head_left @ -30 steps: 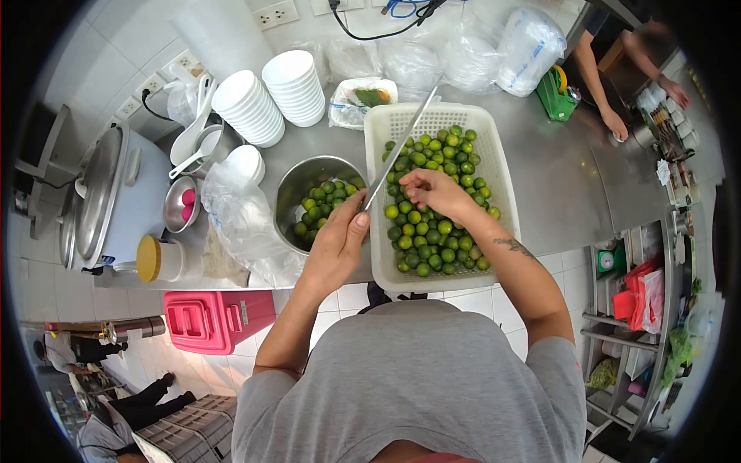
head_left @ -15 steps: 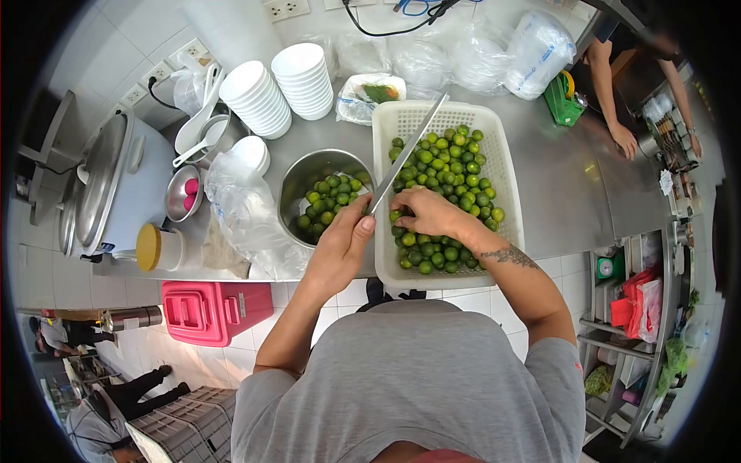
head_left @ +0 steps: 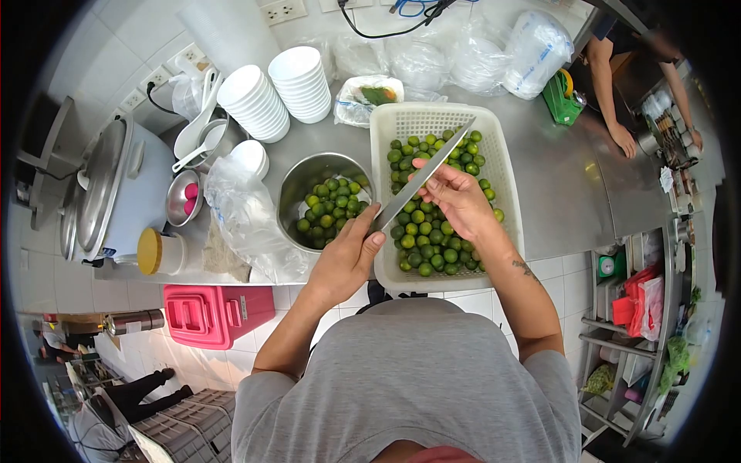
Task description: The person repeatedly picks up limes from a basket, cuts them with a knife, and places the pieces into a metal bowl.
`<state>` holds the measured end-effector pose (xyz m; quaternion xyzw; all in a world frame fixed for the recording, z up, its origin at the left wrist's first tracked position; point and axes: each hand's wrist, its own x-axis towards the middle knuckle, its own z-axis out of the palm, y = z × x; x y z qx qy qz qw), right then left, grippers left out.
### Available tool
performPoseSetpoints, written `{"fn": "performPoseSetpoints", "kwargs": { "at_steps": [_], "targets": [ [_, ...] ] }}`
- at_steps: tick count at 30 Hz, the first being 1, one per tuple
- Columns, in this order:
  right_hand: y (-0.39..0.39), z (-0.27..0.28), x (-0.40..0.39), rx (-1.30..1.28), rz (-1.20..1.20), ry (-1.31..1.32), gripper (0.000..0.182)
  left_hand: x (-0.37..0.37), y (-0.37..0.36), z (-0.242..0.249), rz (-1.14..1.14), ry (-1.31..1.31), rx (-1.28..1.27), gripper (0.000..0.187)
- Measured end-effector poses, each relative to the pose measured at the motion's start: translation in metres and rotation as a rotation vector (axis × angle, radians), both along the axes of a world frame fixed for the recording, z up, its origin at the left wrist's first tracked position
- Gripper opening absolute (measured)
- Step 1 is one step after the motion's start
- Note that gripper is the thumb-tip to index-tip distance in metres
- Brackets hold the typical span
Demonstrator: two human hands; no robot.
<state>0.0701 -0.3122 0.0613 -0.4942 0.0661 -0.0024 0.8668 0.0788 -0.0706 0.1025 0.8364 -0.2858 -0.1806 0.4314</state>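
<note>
My left hand point(head_left: 346, 258) is closed round the handle of a long knife point(head_left: 428, 170). Its blade slants up and right across a white plastic basket point(head_left: 510, 231) of small green limes point(head_left: 424, 231). Above those limes, my right hand point(head_left: 457, 199) is raised with its fingers curled together against the blade. Whatever the fingertips hold is hidden behind the knife and the fingers. Beside the basket on the left, a round steel pot point(head_left: 290, 185) contains more limes.
Stacked white bowls point(head_left: 299, 85), a clear plastic bag point(head_left: 243, 204) and a yellow-lidded tub point(head_left: 158, 251) stand left on the steel counter point(head_left: 567, 193). A green scale-like item point(head_left: 562, 100) is at the back right. Another person's hand point(head_left: 621, 140) rests near the right end.
My right hand has lifted from among the limes and moved up and right to the knife blade. The blade has tilted lower toward the right. My left hand still grips it.
</note>
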Motion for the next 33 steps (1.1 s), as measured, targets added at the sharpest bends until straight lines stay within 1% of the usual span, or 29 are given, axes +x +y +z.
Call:
{"fn": "performPoseSetpoints", "kwargs": {
  "at_steps": [3, 6, 8, 11, 15, 17, 20, 23, 25, 28, 31, 33],
  "targets": [
    [0.002, 0.001, 0.001, -0.116, -0.042, -0.063, 0.027, -0.001, -0.004, 0.005, -0.015, 0.013, 0.07, 0.052],
    [0.007, 0.001, 0.0, -0.191, -0.096, -0.045, 0.025, -0.002, -0.006, 0.006, -0.022, -0.001, 0.131, 0.05],
    [0.009, 0.0, 0.0, -0.263, -0.079, -0.058, 0.024, -0.002, -0.007, 0.004, -0.013, -0.033, 0.123, 0.05],
    [0.018, 0.001, -0.002, -0.352, -0.021, -0.057, 0.023, -0.005, -0.012, 0.011, 0.01, -0.034, 0.179, 0.049],
    [0.033, -0.006, -0.004, -0.468, 0.088, -0.033, 0.021, -0.004, -0.015, 0.01, 0.034, -0.023, 0.145, 0.048],
    [0.04, -0.005, -0.006, -0.447, 0.137, -0.035, 0.02, -0.003, -0.015, 0.01, 0.041, -0.03, 0.112, 0.048],
    [0.044, -0.006, -0.004, -0.399, 0.197, -0.022, 0.017, 0.001, -0.01, 0.004, 0.009, -0.055, -0.004, 0.049],
    [0.05, -0.003, -0.003, -0.351, 0.223, -0.01, 0.016, 0.0, -0.009, 0.009, 0.053, 0.026, 0.05, 0.046],
    [0.05, -0.002, 0.0, -0.338, 0.233, -0.007, 0.014, 0.001, -0.009, 0.008, 0.064, 0.034, 0.058, 0.043],
    [0.048, -0.003, 0.001, -0.4, 0.232, -0.025, 0.013, 0.002, -0.01, 0.003, 0.084, 0.01, 0.04, 0.041],
    [0.046, -0.002, 0.002, -0.464, 0.254, 0.001, 0.022, 0.002, -0.013, 0.0, 0.102, -0.015, 0.031, 0.04],
    [0.043, 0.0, 0.003, -0.521, 0.265, -0.012, 0.023, 0.002, -0.015, 0.0, 0.11, 0.001, 0.035, 0.041]
  ]
}}
